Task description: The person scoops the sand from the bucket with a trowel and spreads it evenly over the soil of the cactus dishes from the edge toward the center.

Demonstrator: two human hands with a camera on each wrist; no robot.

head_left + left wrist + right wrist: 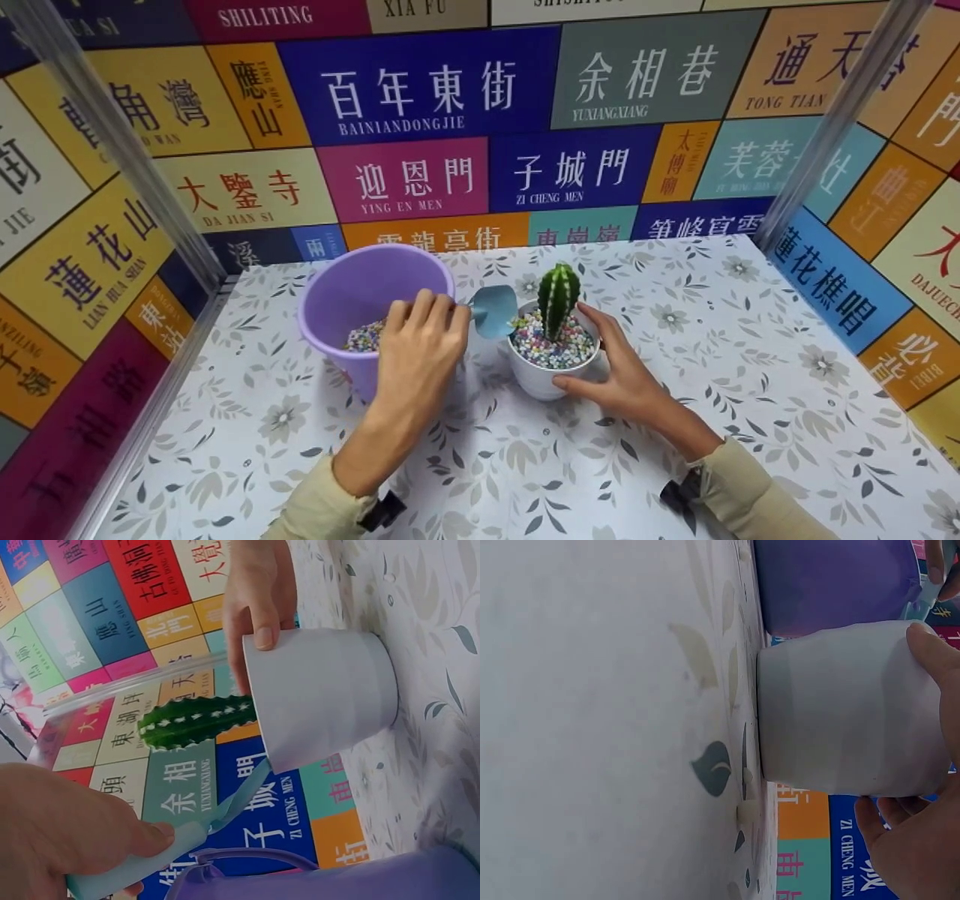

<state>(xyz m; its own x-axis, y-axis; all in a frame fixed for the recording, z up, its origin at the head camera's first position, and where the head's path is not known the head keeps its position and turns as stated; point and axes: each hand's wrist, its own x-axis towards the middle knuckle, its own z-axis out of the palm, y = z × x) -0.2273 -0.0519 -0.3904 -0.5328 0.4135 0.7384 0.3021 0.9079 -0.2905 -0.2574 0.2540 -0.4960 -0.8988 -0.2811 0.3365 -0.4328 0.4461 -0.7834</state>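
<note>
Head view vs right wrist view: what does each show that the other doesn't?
Only the head view shows the cactus, the coloured pebbles in the pot, more pebbles in the purple bucket, and the left hand holding the blue scoop. Only the right wrist view shows the pot's base meeting the tablecloth. Both show the white pot in the right hand.

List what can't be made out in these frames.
- Head view: small blue plastic scoop, handle hidden inside left hand.
- Head view: purple plastic bucket, pebble depth hidden by wall and hand.
- Right wrist view: white ceramic pot, cactus and rim cut off by right hand.
</note>
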